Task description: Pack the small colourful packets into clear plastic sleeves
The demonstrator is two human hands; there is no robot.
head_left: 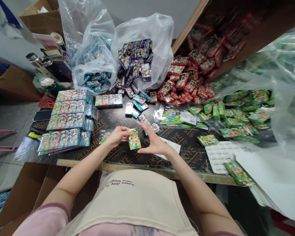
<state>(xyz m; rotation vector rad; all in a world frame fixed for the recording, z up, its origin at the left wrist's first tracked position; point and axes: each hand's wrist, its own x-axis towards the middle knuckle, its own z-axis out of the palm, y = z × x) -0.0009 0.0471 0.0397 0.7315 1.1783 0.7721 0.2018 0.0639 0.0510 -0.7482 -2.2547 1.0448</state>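
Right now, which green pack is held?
The green pack pinched by the left hand, beside the spread right hand; the loose green packs at picture right lie untouched.

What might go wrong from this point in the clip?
The left hand grips the green pack near one edge while the right hand is spread open, so it might slip. A green packet lies at the front edge of the table and could be knocked off. Purple boxes lie against the red boxes, so colours may get mixed.
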